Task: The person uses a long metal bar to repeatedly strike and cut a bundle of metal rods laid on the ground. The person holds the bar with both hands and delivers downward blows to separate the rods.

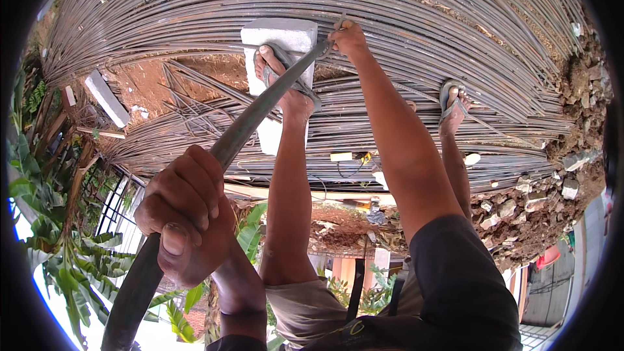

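Note:
A long, thick, dark metal bar [260, 109] slants across the view from the lower left to the upper middle. In the foreground my left hand [185, 214] is wrapped tightly around its near part. My right hand [349, 39], at the end of a stretched arm, is closed at the bar's narrow far end. A short rod tip [341, 21] pokes out just above those fingers; whether it belongs to the bar I cannot tell. Beneath the bar, my sandaled left foot [272, 68] rests on a white block [279, 31].
Long steel rods [416, 0] cover the ground in bundles. My right foot [453, 99] stands on them. A pale slab [107, 99] lies at the left near bare soil. Rubble [533, 201] is heaped at the right, and leafy plants [71, 273] grow at the lower left.

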A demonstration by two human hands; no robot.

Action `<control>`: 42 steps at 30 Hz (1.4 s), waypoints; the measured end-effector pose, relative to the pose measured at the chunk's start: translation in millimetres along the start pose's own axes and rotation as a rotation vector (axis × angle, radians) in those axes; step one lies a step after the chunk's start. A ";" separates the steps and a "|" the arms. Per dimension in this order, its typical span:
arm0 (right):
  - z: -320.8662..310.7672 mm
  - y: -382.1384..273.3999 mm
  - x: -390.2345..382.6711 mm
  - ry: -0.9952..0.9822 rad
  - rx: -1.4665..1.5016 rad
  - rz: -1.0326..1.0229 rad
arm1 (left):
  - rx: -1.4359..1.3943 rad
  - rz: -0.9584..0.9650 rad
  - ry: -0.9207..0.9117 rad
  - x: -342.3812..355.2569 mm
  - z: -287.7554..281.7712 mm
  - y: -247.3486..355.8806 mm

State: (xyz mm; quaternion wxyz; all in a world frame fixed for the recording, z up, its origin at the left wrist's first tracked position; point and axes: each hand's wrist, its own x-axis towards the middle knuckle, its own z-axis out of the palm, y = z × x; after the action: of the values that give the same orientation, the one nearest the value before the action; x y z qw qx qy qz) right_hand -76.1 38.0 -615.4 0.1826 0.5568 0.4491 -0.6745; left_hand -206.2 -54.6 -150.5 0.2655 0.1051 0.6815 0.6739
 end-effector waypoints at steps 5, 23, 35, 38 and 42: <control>3.4 -48.8 -95.5 -0.151 -0.125 -0.346 | 0.034 0.011 0.033 -0.7 0.6 53.0; -14.5 -57.9 -163.6 -0.278 -0.448 -0.712 | -0.009 0.016 -0.146 36.2 3.4 113.6; -9.7 -55.3 -177.7 -0.232 -0.337 -0.685 | 0.070 0.075 -0.316 2.2 12.6 111.8; -9.8 -64.2 -173.6 -0.229 -0.393 -0.676 | 0.054 0.079 -0.430 4.0 34.5 107.7; -12.5 -51.1 -174.2 -0.194 -0.362 -0.787 | 0.086 -0.006 -0.064 17.2 74.9 103.0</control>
State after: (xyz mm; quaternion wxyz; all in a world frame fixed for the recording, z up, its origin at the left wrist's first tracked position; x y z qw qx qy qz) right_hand -52.4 31.0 -435.2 0.0476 0.2367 0.7186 -0.6521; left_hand -204.9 25.8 -50.3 0.2844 0.1357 0.7014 0.6393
